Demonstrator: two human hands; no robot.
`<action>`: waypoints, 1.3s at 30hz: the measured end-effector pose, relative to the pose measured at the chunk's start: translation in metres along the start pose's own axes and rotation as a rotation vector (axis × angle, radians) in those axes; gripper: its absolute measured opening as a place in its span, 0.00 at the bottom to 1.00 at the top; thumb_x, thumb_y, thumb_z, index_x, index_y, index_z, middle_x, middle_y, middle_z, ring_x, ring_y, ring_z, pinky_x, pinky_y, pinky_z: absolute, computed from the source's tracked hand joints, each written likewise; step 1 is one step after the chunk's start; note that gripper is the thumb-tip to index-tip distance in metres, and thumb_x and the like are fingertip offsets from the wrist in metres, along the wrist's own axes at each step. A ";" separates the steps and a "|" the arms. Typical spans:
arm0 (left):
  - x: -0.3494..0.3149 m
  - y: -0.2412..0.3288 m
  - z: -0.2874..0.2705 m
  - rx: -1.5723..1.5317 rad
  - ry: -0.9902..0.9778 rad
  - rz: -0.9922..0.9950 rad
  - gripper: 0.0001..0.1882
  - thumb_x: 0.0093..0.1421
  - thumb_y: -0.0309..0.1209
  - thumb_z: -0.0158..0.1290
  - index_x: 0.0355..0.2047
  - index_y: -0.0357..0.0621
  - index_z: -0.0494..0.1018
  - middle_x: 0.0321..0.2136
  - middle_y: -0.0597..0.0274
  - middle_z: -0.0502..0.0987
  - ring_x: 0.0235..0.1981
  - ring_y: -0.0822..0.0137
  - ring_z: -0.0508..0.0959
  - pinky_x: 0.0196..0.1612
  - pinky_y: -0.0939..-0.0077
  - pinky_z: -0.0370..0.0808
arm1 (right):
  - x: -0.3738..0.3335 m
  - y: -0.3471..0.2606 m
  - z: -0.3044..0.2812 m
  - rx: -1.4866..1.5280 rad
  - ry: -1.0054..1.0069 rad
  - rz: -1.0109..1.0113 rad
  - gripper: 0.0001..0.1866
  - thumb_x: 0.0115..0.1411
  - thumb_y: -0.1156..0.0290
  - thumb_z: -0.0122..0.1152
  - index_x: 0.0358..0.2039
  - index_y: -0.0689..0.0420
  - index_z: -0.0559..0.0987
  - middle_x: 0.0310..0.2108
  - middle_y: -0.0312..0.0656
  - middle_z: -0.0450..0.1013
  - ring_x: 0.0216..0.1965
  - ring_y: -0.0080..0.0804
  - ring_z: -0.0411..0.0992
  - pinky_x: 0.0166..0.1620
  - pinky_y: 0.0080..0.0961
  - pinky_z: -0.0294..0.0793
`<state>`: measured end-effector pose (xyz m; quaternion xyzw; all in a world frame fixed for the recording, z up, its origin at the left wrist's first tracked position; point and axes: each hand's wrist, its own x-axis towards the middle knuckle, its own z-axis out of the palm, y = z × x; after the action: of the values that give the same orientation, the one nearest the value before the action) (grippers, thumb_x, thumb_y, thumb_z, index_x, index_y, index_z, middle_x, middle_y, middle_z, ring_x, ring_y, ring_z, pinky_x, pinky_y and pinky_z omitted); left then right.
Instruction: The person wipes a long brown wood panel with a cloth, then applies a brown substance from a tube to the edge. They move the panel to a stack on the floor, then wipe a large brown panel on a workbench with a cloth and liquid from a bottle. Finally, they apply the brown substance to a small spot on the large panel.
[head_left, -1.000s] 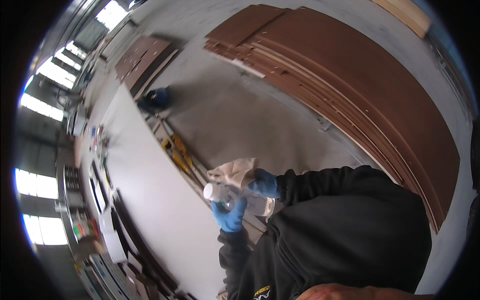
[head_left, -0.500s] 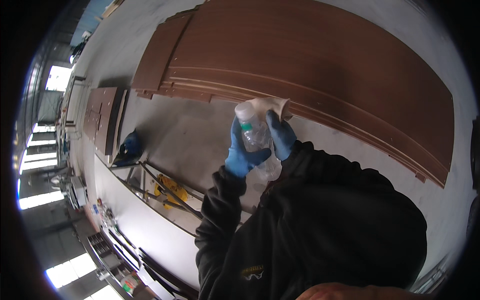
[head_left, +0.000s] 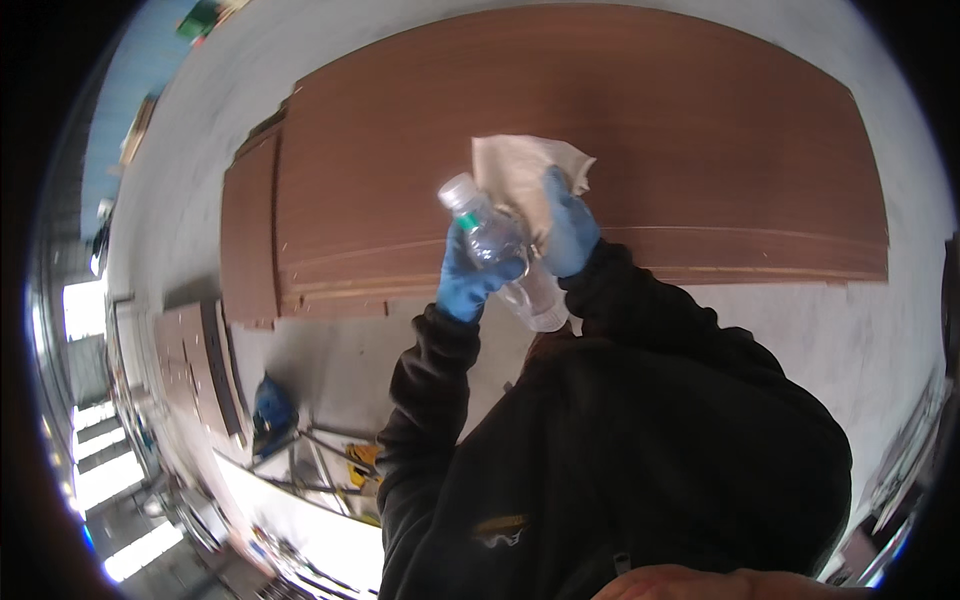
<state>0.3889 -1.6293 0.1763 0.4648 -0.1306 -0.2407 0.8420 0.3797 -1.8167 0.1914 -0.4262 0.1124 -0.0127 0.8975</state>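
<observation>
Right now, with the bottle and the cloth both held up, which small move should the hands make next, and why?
Probably tip the clear plastic bottle toward the pale cloth. The left hand grips the bottle, the right hand holds the cloth just beside it, above the brown panels.

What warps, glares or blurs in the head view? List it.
Head view: fisheye bends the brown panels' straight edges and leaves black corners; windows at lower left blow out white; the bottle, held by the gloved left hand, and the cloth by the right hand look fairly sharp; the rim is soft.
</observation>
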 end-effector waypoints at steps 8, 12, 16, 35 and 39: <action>0.058 -0.019 0.027 -0.016 -0.062 -0.143 0.41 0.53 0.16 0.67 0.67 0.46 0.64 0.53 0.53 0.79 0.52 0.58 0.81 0.50 0.62 0.85 | 0.031 -0.061 -0.038 0.040 0.041 0.034 0.27 0.73 0.55 0.61 0.62 0.63 0.74 0.53 0.38 0.77 0.52 0.23 0.74 0.55 0.25 0.76; 0.086 -0.002 0.044 0.213 -0.145 -0.195 0.39 0.54 0.23 0.69 0.65 0.39 0.67 0.52 0.55 0.80 0.51 0.61 0.82 0.51 0.67 0.83 | 0.035 -0.083 -0.095 -0.115 0.065 0.059 0.24 0.72 0.60 0.64 0.61 0.62 0.76 0.52 0.36 0.77 0.52 0.20 0.74 0.53 0.22 0.76; 0.112 -0.007 0.062 0.112 -0.310 -0.193 0.40 0.54 0.29 0.69 0.66 0.37 0.67 0.54 0.57 0.79 0.52 0.63 0.81 0.56 0.66 0.79 | 0.039 -0.085 -0.137 -0.037 0.037 0.050 0.22 0.73 0.60 0.62 0.61 0.60 0.76 0.52 0.37 0.78 0.52 0.24 0.76 0.54 0.25 0.79; 0.116 -0.031 0.105 0.174 -0.156 -0.504 0.41 0.59 0.47 0.69 0.64 0.32 0.70 0.53 0.56 0.80 0.52 0.64 0.79 0.57 0.67 0.77 | 0.085 -0.100 -0.188 -0.049 -0.433 -0.017 0.36 0.79 0.43 0.35 0.72 0.60 0.60 0.66 0.48 0.66 0.64 0.38 0.69 0.67 0.37 0.70; 0.117 -0.030 0.099 0.173 -0.201 -0.533 0.46 0.59 0.56 0.66 0.65 0.31 0.68 0.50 0.57 0.80 0.50 0.65 0.79 0.54 0.69 0.77 | 0.088 -0.100 -0.188 0.269 -0.278 0.212 0.36 0.79 0.43 0.33 0.73 0.60 0.58 0.65 0.48 0.66 0.63 0.38 0.69 0.66 0.35 0.71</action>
<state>0.4358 -1.7752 0.2034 0.5266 -0.1068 -0.4862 0.6891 0.4330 -2.0341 0.1360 -0.2863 0.0293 0.1258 0.9494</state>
